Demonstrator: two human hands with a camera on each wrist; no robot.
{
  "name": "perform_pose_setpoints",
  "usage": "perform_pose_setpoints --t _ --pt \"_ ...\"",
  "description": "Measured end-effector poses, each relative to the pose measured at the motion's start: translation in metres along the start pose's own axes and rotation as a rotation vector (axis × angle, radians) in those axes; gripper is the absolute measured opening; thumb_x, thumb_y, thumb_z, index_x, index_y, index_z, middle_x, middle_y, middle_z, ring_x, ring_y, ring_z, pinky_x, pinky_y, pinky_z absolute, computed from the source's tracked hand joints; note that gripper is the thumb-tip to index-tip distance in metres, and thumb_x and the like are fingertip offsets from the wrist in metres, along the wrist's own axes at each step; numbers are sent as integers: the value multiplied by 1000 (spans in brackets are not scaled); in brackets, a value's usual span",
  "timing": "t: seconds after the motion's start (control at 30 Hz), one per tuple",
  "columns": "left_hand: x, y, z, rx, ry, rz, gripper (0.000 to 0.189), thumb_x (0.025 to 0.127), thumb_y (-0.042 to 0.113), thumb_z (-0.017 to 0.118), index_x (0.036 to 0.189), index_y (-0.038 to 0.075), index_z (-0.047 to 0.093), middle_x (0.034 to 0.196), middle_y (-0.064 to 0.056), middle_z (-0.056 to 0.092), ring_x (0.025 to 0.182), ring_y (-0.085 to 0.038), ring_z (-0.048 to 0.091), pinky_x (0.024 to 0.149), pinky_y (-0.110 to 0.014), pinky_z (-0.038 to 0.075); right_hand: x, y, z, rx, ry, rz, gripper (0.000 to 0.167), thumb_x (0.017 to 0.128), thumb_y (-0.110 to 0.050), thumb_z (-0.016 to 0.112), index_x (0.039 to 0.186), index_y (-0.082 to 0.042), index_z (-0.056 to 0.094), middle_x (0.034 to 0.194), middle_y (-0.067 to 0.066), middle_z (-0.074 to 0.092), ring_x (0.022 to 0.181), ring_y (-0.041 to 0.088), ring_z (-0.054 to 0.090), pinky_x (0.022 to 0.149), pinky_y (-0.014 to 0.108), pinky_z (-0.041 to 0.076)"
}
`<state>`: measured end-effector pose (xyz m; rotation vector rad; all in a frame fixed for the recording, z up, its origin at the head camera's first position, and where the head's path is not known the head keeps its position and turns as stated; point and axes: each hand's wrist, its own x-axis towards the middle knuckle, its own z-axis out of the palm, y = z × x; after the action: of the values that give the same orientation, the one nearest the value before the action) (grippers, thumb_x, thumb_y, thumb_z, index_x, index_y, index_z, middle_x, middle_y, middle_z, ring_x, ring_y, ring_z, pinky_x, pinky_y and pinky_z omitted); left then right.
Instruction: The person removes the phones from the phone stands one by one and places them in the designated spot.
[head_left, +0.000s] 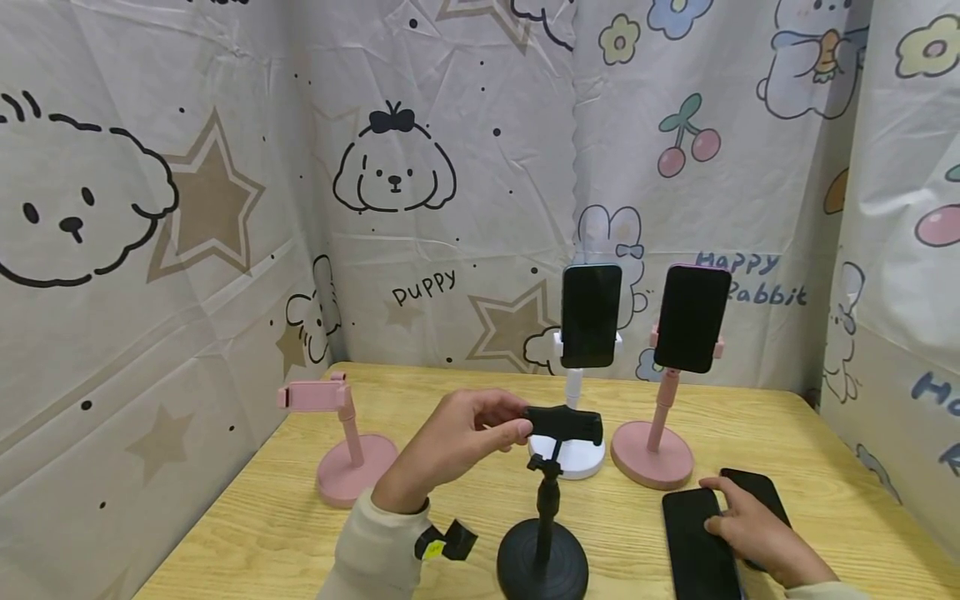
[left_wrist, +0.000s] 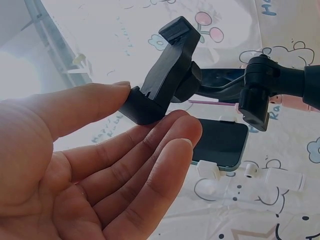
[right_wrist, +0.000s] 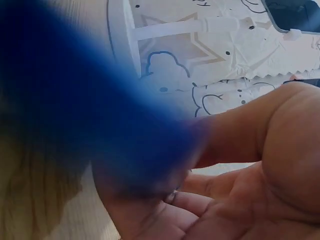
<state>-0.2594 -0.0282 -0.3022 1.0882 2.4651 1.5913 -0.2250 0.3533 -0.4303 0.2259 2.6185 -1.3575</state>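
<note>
My left hand (head_left: 457,437) pinches one end of the black clamp (head_left: 566,424) on a phone stand with a round black base (head_left: 543,562). In the left wrist view the thumb presses the clamp's end (left_wrist: 145,107) and the fingertips lie under it. The clamp holds no phone. At the lower right, my right hand (head_left: 757,529) grips a black-screened phone (head_left: 697,542) by its upper part, with the thumb on the screen side. A blurred blue surface (right_wrist: 100,100) fills much of the right wrist view, between thumb and fingers. Another dark phone (head_left: 759,493) lies partly beneath that hand.
A white stand (head_left: 573,387) and a pink stand (head_left: 663,417) at the back each carry an upright phone. To the left stands a pink stand (head_left: 350,446) with an unoccupied clamp. Printed cloth (head_left: 450,250) hangs around the wooden table (head_left: 247,533).
</note>
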Motion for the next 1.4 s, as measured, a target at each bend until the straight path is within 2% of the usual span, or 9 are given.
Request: perform_pose_setpoints --t 0.1,0.2,0.27,0.33,0.43,0.57,0.77,1.1,1.4 --pt "0 0 0 3 2 -1 26 92 22 68 109 4 68 87 -2 71 76 -20 66 69 -26 55 2 1 0 -64 27 10 61 86 -1 57 138 11 30 57 1 42 44 12 37 46 26 37" --pt "0 -1 0 -1 2 -4 25 92 22 68 109 4 68 87 -2 71 76 -22 66 69 -26 55 6 1 0 -223 46 34 65 87 -17 67 135 13 35 75 16 59 59 21 54 57 37 47" --pt "0 -1 0 2 2 -4 25 92 22 68 109 4 68 87 -2 71 76 -21 66 69 -26 55 8 0 1 -320 50 68 80 83 -37 74 133 14 37 99 30 60 81 34 61 71 48 51" --pt "-1 -1 0 4 2 -2 26 92 22 68 109 4 68 87 -2 71 76 -19 66 69 -26 55 10 -2 4 -406 44 109 103 73 -57 77 133 15 35 120 39 50 101 46 55 82 57 47" --pt "-1 -1 0 11 4 -1 26 92 22 68 110 4 68 87 -2 70 74 -14 65 69 -26 55 9 -4 12 -445 35 169 126 60 -70 76 136 18 27 128 46 38 109 52 49 86 62 45" --pt "-1 -1 -1 11 5 3 26 92 22 68 109 4 68 87 -2 71 75 -13 65 69 -26 55 7 -10 23 -489 34 192 130 57 -71 77 134 20 25 122 45 42 96 43 54 82 56 48" --pt "-1 -1 -1 12 4 6 25 92 22 68 109 4 69 87 -2 70 76 -15 66 69 -26 55 4 -17 33 -626 79 172 116 58 -69 78 122 20 41 98 30 58 77 29 55 70 50 51" --pt "-1 -1 0 7 2 3 26 92 22 68 109 4 68 87 -3 70 75 -16 65 69 -26 55 5 -14 35 -670 82 178 108 60 -72 75 114 19 51 97 31 50 89 40 54 75 56 49" --pt "-1 0 0 2 3 -5 27 92 22 68 110 3 68 87 -3 70 76 -18 66 69 -26 55 3 -16 34 -703 94 174 97 63 -71 74 107 14 58 91 23 45 83 36 44 68 46 46"
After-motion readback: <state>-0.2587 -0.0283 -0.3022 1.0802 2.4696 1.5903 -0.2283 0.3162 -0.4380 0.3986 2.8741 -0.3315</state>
